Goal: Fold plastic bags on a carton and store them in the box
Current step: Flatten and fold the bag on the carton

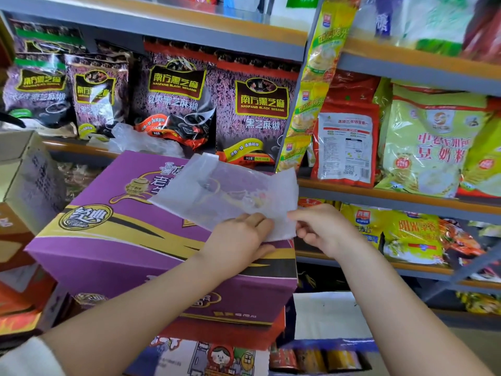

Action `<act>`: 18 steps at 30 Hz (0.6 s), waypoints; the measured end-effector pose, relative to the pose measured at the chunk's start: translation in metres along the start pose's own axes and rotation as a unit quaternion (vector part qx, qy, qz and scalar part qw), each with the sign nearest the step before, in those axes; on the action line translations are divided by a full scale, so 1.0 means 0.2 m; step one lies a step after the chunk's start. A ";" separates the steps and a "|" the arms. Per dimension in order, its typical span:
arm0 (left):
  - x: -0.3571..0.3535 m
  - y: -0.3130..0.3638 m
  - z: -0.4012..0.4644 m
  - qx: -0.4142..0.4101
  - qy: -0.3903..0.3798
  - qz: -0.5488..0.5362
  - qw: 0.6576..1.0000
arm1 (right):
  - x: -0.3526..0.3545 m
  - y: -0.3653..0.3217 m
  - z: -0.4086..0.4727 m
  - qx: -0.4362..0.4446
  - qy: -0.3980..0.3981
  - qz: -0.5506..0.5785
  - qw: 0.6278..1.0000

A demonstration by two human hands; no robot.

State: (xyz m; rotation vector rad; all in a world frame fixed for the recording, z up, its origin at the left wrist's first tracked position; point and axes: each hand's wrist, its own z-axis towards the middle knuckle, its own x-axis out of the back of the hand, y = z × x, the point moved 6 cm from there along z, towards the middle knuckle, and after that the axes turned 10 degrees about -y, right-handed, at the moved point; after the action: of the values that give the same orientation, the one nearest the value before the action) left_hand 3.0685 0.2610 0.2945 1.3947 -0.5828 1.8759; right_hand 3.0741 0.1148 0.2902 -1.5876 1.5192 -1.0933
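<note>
A translucent white plastic bag (225, 194) lies spread flat on top of a purple carton (130, 226) with gold bands. My left hand (241, 237) rests on the bag's near edge, fingers pressing it to the carton. My right hand (320, 229) pinches the bag's near right corner just off the carton's right edge. A crumpled clear plastic bag (141, 142) sits behind the carton on the shelf. An open box (325, 316) with white flaps stands below the carton to the right.
Metal shelves (393, 196) with snack packets stand straight ahead and to the right. Black sesame packets (260, 109) line the shelf behind the carton. A grey cardboard box (24, 175) and red cartons (16, 299) are stacked at the left.
</note>
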 end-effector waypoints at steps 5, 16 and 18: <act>0.12 -0.02 -0.11 0.031 0.122 -0.176 0.976 | -0.03 -0.09 -0.08 0.155 0.002 -0.021 0.988; 0.18 -0.38 -0.55 0.255 0.194 -0.626 0.711 | -0.21 -0.25 -0.05 0.291 -0.221 -0.299 0.881; 0.20 -0.44 -0.60 0.279 0.212 -0.641 0.682 | -0.27 -0.27 -0.04 0.271 -0.297 -0.189 0.896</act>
State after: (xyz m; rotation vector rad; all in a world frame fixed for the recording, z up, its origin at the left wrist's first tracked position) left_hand 3.0558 0.4143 0.2894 1.0615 1.0901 1.0272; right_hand 3.0922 0.1738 0.3362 -1.6238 0.4542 -0.9812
